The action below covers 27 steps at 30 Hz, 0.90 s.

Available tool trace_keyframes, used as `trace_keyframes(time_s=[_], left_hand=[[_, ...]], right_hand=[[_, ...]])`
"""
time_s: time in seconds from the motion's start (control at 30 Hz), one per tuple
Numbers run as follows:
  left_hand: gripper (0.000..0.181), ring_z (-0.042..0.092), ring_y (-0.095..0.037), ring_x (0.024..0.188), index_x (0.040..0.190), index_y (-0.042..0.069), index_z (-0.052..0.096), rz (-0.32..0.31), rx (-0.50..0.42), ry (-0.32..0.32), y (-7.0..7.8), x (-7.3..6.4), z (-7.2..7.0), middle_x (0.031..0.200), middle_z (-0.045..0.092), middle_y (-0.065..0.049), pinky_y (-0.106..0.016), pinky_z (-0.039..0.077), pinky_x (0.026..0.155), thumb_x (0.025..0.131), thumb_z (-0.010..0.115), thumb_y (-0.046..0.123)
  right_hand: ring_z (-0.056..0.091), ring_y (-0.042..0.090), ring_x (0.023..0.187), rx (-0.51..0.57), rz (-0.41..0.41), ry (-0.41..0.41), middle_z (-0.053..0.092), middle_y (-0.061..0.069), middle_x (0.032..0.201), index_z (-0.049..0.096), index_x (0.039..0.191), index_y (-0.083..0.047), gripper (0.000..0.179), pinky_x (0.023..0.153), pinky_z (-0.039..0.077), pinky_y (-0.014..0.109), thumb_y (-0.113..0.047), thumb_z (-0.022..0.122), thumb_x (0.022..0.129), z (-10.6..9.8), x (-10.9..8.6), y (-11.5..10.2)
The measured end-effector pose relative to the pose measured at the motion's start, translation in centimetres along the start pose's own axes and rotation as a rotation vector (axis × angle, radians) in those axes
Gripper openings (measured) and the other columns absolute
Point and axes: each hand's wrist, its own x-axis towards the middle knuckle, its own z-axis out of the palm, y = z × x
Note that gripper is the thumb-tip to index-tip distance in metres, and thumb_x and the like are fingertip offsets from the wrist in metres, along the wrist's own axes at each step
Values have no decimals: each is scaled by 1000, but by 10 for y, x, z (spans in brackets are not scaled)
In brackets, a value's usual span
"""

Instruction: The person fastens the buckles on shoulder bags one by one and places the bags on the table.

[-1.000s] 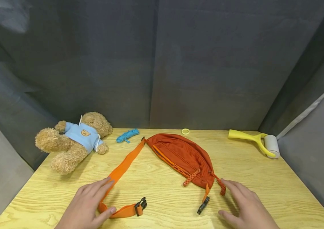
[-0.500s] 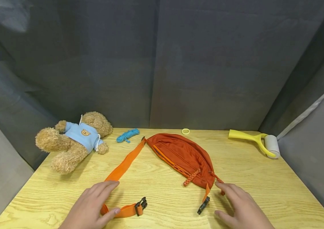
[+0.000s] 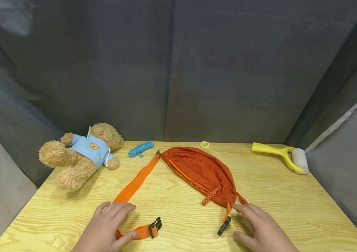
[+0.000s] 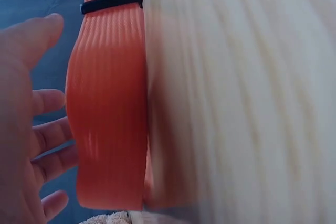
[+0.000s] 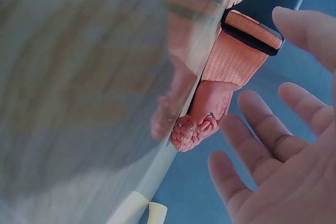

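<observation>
An orange-red waist bag (image 3: 198, 171) lies on the wooden table with its two buckle ends apart. Its long orange strap (image 3: 137, 182) runs from the bag's left corner down behind my left hand (image 3: 104, 227) and bends toward a black buckle (image 3: 155, 226). That hand hovers over the strap, fingers spread and holding nothing. Near the bag's lower right end, my right hand (image 3: 260, 227) is held with loose fingers beside the other black buckle half (image 3: 224, 225) and a braided zipper pull (image 3: 239, 196). In the right wrist view, no grip on the short strap (image 5: 233, 59) shows.
A teddy bear (image 3: 91, 150) in a light blue top lies at the left. Behind the bag are a bundle of blue cord (image 3: 140, 149) and a small pale yellow ring (image 3: 204, 144). A yellow-handled roller (image 3: 279, 155) lies at the far right, before dark curtains (image 3: 222, 70).
Both hands have drifted inward, the left one rightward and the right one leftward toward the buckle half. The bag and the other things have stayed put.
</observation>
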Motion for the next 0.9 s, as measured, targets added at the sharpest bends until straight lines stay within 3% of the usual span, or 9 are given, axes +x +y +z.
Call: trace_keyframes(time_s=[0.17, 0.4, 0.63, 0.9], left_hand=[[55, 61, -14, 109, 128, 18, 65, 23, -103, -59, 5, 4, -1, 122, 65, 10, -47, 51, 90, 94, 61, 60], [55, 63, -12, 105, 130, 15, 64, 6, -235, -178, 14, 8, -5, 119, 65, 11, -39, 55, 84, 97, 58, 58], [50, 65, -8, 93, 126, 14, 66, 50, -252, -177, 18, 13, 1, 107, 67, 14, -36, 55, 77, 98, 59, 54], [45, 64, -3, 89, 121, 19, 69, 63, -286, -208, 25, 19, 5, 103, 66, 18, -37, 55, 76, 98, 57, 55]], right_hand=[[63, 19, 107, -2, -4, -12, 63, -8, 113, 63, 130, -23, 62, 90, 53, 48, -35, 89, 74, 2, 2, -3], [62, 10, 100, -7, -37, -12, 61, -13, 108, 64, 127, -24, 58, 85, 54, 42, -34, 88, 76, 4, 3, -6], [62, 11, 100, 43, -19, -58, 61, -14, 109, 65, 126, -24, 54, 86, 53, 46, -35, 86, 78, 6, 6, -8], [61, 3, 93, 60, -120, -18, 60, -19, 106, 68, 120, -24, 44, 77, 52, 42, -33, 85, 80, 13, 6, -5]])
